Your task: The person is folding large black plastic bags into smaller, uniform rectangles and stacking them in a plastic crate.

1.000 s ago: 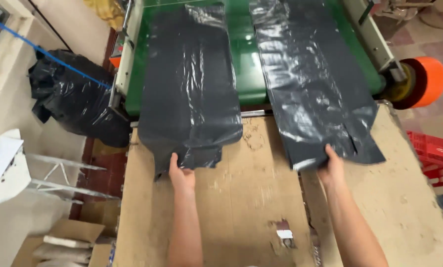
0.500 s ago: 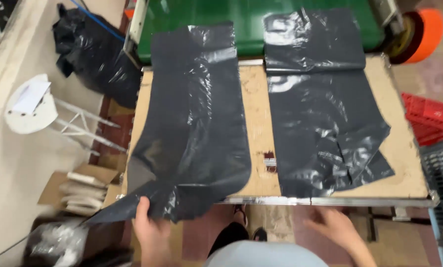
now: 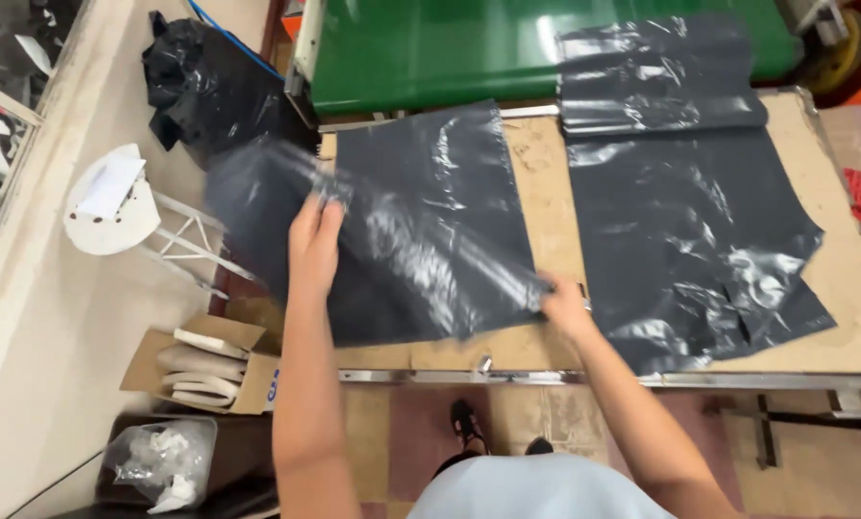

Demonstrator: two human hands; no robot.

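Your left hand [image 3: 313,231] pinches the upper left edge of a dark grey plastic bag stack [image 3: 430,221], fingers closed on the film and lifting it off the board; the blur there suggests the sheet is in motion. Your right hand [image 3: 563,306] grips the stack's lower right corner, closed on it, low against the wooden table [image 3: 546,192]. Holding opposite corners likely keeps the limp film taut, so it travels as one piece. To the right of your right hand a second grey bag stack [image 3: 690,231] lies flat, its far end on the green conveyor [image 3: 430,53]. Left of your left hand: a white stool [image 3: 109,202], a black bag heap [image 3: 200,86], a cardboard box [image 3: 209,365].
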